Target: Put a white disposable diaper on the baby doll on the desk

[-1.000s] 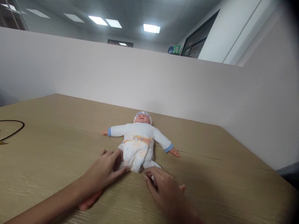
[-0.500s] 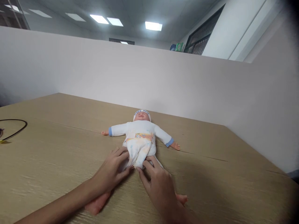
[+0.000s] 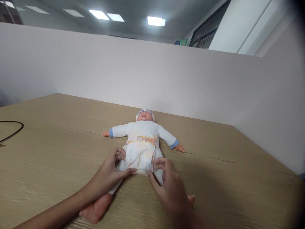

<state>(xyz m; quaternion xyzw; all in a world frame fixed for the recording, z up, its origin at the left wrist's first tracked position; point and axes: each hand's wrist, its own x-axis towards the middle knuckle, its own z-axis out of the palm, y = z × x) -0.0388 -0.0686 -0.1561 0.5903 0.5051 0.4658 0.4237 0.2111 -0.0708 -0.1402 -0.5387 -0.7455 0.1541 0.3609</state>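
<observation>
A baby doll (image 3: 144,128) in a white outfit with blue cuffs and a lettered headband lies on its back, arms spread, head away from me. A white diaper (image 3: 140,154) with a printed orange waistband covers its lower belly and crotch. At the diaper's left edge is my left hand (image 3: 111,168), fingers curled by the hip and thumb on the bottom edge. My right hand (image 3: 169,184) pinches the opposite leg edge between thumb and fingers. Between the hands the diaper front is spread wide. My forearms partly cover the doll's legs; one bare foot (image 3: 96,208) shows below my left wrist.
The doll rests on a wide wood-grain table (image 3: 214,178) with a thin seam across it. A pale partition wall (image 3: 152,73) rises behind the table's far edge. A dark cable (image 3: 20,128) loops at the left edge.
My hands have moved slightly apart, and the diaper's lower front, bunched and narrow before, is now spread wider and flatter. The view has shifted a little.
</observation>
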